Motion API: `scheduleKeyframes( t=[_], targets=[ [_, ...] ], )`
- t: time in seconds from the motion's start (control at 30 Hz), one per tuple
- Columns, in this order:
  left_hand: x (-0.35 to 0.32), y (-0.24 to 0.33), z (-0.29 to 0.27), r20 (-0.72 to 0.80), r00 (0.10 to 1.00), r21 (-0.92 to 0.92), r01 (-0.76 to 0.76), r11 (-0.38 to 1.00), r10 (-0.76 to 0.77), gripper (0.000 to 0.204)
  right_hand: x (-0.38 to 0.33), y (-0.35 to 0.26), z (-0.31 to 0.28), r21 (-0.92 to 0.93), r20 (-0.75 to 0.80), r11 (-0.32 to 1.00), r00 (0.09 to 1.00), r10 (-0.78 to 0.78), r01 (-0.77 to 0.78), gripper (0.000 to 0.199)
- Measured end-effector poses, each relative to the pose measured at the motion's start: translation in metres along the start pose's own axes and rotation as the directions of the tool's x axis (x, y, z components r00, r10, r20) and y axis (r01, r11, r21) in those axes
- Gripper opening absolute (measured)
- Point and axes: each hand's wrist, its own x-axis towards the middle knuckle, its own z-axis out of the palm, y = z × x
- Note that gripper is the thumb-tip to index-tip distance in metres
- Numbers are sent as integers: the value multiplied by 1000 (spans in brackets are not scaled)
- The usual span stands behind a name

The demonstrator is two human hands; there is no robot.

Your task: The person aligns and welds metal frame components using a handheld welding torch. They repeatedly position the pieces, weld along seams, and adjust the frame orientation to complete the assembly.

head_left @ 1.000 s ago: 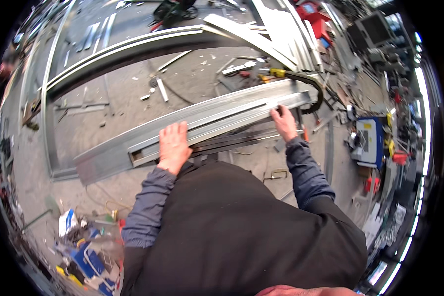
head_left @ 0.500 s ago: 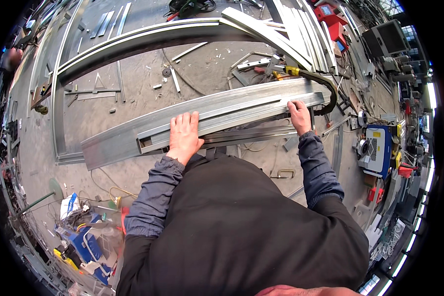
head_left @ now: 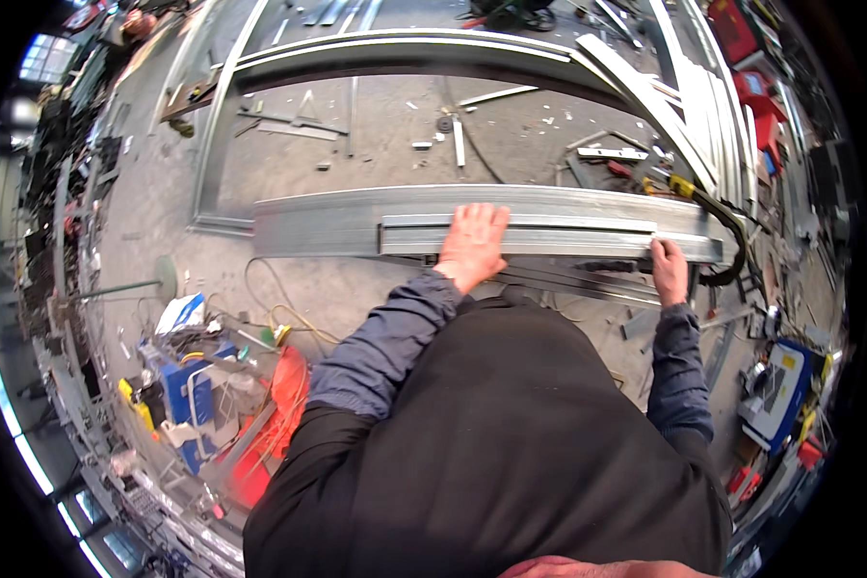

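One left hand (head_left: 475,243) lies palm-down across a grooved metal profile (head_left: 564,239), fingers stretched out and close together, so it's pressing flat rather than wrapped around anything. The right hand (head_left: 670,274) is over toward the other end, fingers curled up against the near edge of that same profile. Can't tell from this angle if it's really pinching the edge or just touching it

As for where the profile sits: it's lying lengthwise on a wider sheet-metal channel (head_left: 320,226), along the side nearest the person, and the channel sticks out well past it on the left. Some narrow metal bars (head_left: 588,282) run underneath, on the near side. Just off the right end there's a dark curved clamp-like piece (head_left: 737,236) with a yellow section (head_left: 682,186)

Beyond all that, a big rectangular metal frame (head_left: 405,40) is on the floor, with pale metal strips (head_left: 713,120) bunched at upper right. Floor's pretty messy tbh: a blue-and-white machine (head_left: 778,393) over on the right, crumpled red material (head_left: 289,390) at lower left, and a green rod with a round disc (head_left: 167,277) near it
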Motion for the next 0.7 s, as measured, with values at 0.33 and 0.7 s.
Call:
scheduleKeyframes(
  t=[0.33,0.7],
  targets=[
    [3,3,0,0,999,-40,52,998,-52,96,11,-51,7,-286,19,958,999,-29,33,66],
    [0,3,4,1,999,-50,52,997,-52,95,4,-63,24,-256,-33,966,999,19,-27,77]
  ],
)
